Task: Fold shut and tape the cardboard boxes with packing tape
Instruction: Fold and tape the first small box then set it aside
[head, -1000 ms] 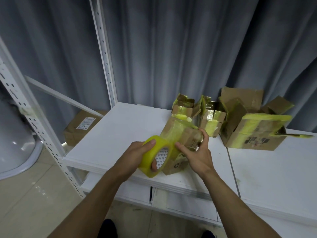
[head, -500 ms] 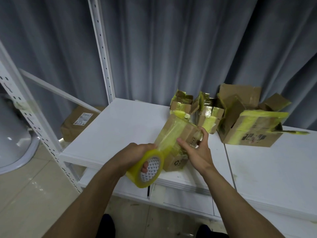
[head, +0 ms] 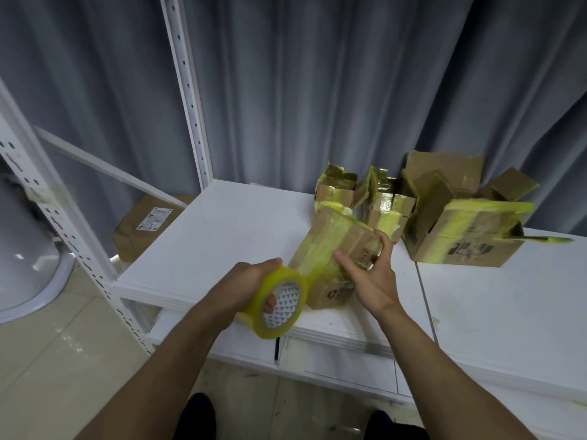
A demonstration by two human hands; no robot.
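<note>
Pulling tape: the roll (head: 279,304) has come down from beside the near end of the box (head: 355,241) to below the front edge of the shelf (head: 222,236) and closer to the person, so a strip (head: 313,249) now runs from it up along the box top.
Meaning: the lengthwise pass over the top seam looks laid. My guess is that pressing it flat and breaking the strip come next, and no cutter is in sight.
Left hand (head: 244,281): grips the roll, with one fingertip showing inside the core and the thumb over the upper rim. The wrist is bent downward and the forearm comes in from the lower left.
Roll: yellow and tilted, with its open face toward the camera. It hangs just off the shelf front, held only by the hand and its own strip.
Box: sits tilted between the two hands near the shelf's front edge, with its near end low and its far end raised. The yellow strip lies along its top.
Right hand (head: 371,277): holds the box from the right side, fingers curled over the far upper corner and thumb stretched left against the near face — steadying it against the pull.
Small boxes (head: 336,193): at the back of the shelf just behind the held box, flaps up and streaked with old tape.
Big box (head: 467,246): farthest right, with its flaps open. It looks yet to be closed.
</note>
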